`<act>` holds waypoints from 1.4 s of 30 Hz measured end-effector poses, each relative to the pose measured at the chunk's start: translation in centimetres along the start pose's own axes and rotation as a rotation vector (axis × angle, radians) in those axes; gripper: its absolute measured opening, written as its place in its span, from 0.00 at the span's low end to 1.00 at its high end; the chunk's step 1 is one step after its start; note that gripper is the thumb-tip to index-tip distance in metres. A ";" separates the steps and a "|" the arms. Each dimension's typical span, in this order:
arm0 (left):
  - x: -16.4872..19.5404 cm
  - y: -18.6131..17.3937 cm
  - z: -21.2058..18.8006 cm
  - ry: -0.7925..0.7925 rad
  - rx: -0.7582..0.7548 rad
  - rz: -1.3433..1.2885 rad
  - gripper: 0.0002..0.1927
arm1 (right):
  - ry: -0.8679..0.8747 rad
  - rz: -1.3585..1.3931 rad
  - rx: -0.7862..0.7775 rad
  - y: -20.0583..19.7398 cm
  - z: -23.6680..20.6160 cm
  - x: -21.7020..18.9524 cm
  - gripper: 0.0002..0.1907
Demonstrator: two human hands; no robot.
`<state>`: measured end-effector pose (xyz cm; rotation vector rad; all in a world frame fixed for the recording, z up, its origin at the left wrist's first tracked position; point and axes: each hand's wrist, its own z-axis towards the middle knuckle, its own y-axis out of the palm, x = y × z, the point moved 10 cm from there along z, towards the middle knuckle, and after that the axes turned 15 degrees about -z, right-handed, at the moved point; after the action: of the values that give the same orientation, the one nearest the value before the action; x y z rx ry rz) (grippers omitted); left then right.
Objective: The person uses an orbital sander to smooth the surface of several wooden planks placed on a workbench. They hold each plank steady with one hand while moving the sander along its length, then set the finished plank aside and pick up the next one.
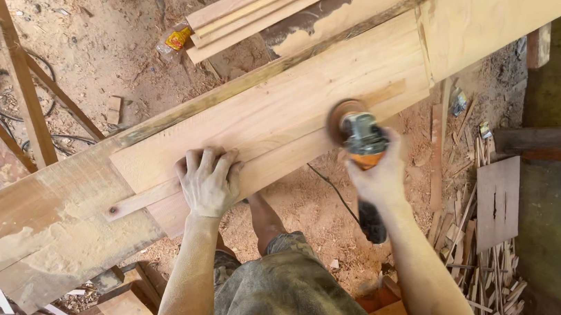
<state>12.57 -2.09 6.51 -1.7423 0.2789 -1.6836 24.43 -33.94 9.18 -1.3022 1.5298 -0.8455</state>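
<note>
We see the left hand (208,180) spread flat, fingers wide, pressing down on a narrow wooden strip (227,177) that lies along the near edge of a broad pale plank (275,102). The right hand (378,171) is wrapped fully around the body of a grinder (362,143), fingers closed on its orange and grey housing, with the spinning disc (342,117) blurred and touching the strip and plank where they meet, well to the right of the left hand. The black cord (331,190) drops away beneath the plank toward the sawdust-covered floor (123,49). We judge the plank to be heavy and stiff, long enough to span its supports, so it should sit still under its own weight; the strip looks light and thin, likely to shift or chatter under the disc, which is why a flat palm on top suits it better than a pinch. The dusty wood surface probably offers fair grip. The grinder looks compact but dense, and it will tug sideways as the disc bites, so a firm hold around the body just behind the head seems right. More boards (278,1) lie stacked beyond the plank, and thin offcuts (484,240) are heaped on the floor to the right.
</note>
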 end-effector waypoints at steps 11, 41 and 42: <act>0.4 0.6 0.4 0.008 -0.037 0.029 0.06 | 0.301 0.065 0.232 -6.4 7.0 8.0 0.44; 1.4 0.8 0.9 0.017 -0.034 0.070 0.07 | 0.255 0.096 0.137 -6.1 5.8 5.2 0.46; 1.7 0.8 1.0 0.015 -0.038 0.073 0.07 | 0.256 0.069 0.185 -7.2 6.7 5.8 0.47</act>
<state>13.99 -3.32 7.47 -1.7267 0.3795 -1.6496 33.11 -40.68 12.35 -1.0317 1.6396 -1.1142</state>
